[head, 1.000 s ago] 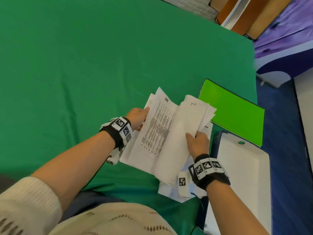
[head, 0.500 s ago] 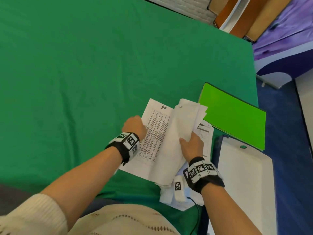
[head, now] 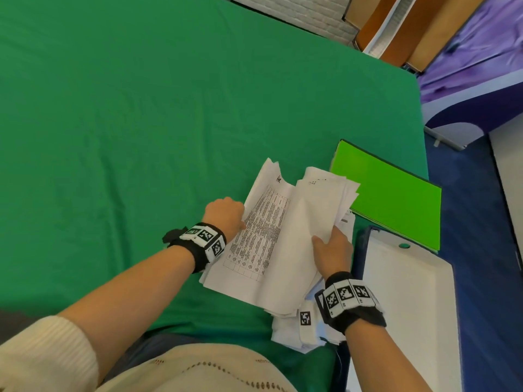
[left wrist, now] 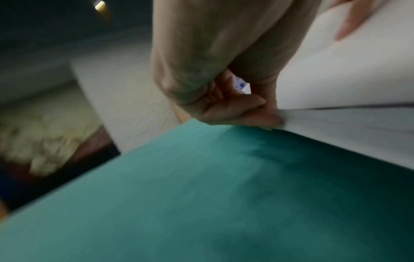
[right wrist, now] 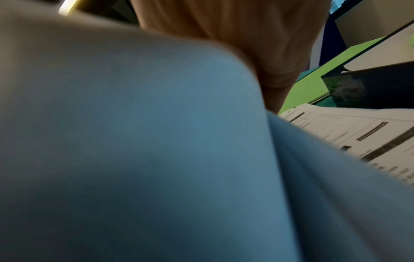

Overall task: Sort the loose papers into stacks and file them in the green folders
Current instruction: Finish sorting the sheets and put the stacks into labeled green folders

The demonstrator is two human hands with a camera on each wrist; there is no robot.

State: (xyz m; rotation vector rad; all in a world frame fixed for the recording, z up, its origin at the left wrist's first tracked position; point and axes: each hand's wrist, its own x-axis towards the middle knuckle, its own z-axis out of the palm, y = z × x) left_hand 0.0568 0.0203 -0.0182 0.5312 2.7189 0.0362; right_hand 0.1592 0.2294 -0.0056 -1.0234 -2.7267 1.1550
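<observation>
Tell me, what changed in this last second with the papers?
The left hand slid further over the printed sheet's left edge, which it grips; the right hand kept gripping the paper bundle. The green folder and white box stayed put.

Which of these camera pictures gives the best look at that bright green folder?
The head view: the green folder lies closed and almost whole on the table's right edge, beyond the papers. The right wrist view catches only a blurred green strip past the hand. The left wrist view does not show it.
</observation>
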